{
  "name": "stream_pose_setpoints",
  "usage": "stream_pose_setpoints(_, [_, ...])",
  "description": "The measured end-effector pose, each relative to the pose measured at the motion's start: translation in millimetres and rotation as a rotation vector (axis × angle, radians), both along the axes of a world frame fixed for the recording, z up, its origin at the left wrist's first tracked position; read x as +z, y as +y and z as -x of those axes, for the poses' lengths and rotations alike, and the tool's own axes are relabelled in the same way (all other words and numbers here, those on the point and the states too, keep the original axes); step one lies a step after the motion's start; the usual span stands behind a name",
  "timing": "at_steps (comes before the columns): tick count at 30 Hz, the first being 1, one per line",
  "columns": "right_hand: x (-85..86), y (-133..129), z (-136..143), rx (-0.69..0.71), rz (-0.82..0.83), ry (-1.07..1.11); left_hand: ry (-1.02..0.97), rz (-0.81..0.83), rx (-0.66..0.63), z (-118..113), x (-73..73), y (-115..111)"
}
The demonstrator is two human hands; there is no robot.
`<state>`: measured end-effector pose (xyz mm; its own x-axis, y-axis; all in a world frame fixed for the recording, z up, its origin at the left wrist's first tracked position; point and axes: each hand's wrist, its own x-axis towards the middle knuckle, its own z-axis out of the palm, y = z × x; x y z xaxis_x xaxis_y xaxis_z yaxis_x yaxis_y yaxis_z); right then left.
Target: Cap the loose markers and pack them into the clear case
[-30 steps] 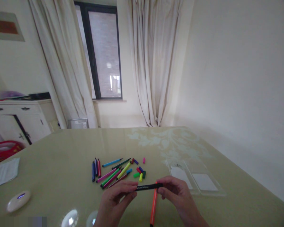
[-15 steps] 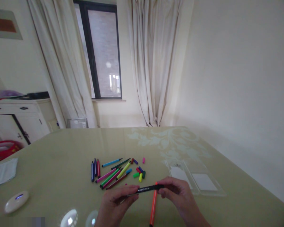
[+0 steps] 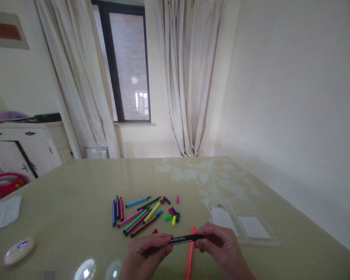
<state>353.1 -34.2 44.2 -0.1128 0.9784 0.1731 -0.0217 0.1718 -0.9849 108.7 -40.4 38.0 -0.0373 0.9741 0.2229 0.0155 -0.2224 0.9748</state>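
A black pen point(image 3: 182, 239) is held level between both hands above the table's near part. My left hand point(image 3: 148, 252) pinches its left end, and my right hand point(image 3: 218, 245) pinches the right end. Beneath the pen an orange marker point(image 3: 189, 258) lies on the table, pointing away. Beyond my left hand lie several uncapped markers, among them a light blue one point(image 3: 137, 201), a yellow one point(image 3: 152, 212) and a green one point(image 3: 135, 221). Loose caps, including a yellow cap point(image 3: 174, 221) and a pink cap point(image 3: 177, 199), are scattered to their right.
A clear plastic case point(image 3: 242, 223) with white cards lies at the right on the table point(image 3: 84, 194). A white oval device point(image 3: 19, 251) and papers point(image 3: 4, 214) are at the left. Behind stand a white cabinet point(image 3: 37, 146) and curtains point(image 3: 189, 77).
Both hands and the black pen have moved slightly down in the view. The pen is still held at both ends, and the pink cap near my left hand shows more.
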Motion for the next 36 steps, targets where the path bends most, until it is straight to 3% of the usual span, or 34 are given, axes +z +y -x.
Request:
stream_pose_setpoints(9, [6.0, -7.6, 7.7, 0.020, 0.023, 0.007, -0.086, 0.089, 0.007, 6.3, 15.1, 3.6])
stream_pose_setpoints(14, [9.2, -9.1, 12.2, 0.008, -0.001, 0.011, -0.051, 0.148, -0.106, 13.4, 11.3, 8.0])
stream_pose_setpoints(20, [12.1, -11.6, 12.6, 0.000, 0.003, 0.012, -0.049, 0.163, -0.080, 6.0, 8.0, 2.0])
stream_pose_setpoints(24, [14.0, -7.0, 5.9, 0.044, 0.029, -0.024, 0.143, 0.119, -0.194, 15.7, 3.7, 10.2])
stream_pose_setpoints(26, [14.2, -1.5, 0.9, 0.068, 0.056, -0.047, 0.288, 0.055, -0.132, 25.6, 1.8, 17.7])
stream_pose_setpoints(31, [7.6, 7.8, -3.2, 0.088, 0.204, -0.143, 0.669, -0.088, 0.221, 51.6, -6.2, 34.8])
stream_pose_setpoints(36, [-4.1, 4.2, 6.4, 0.022, 0.259, -0.309, 0.880, -0.098, 0.277, 68.4, -12.5, 43.6])
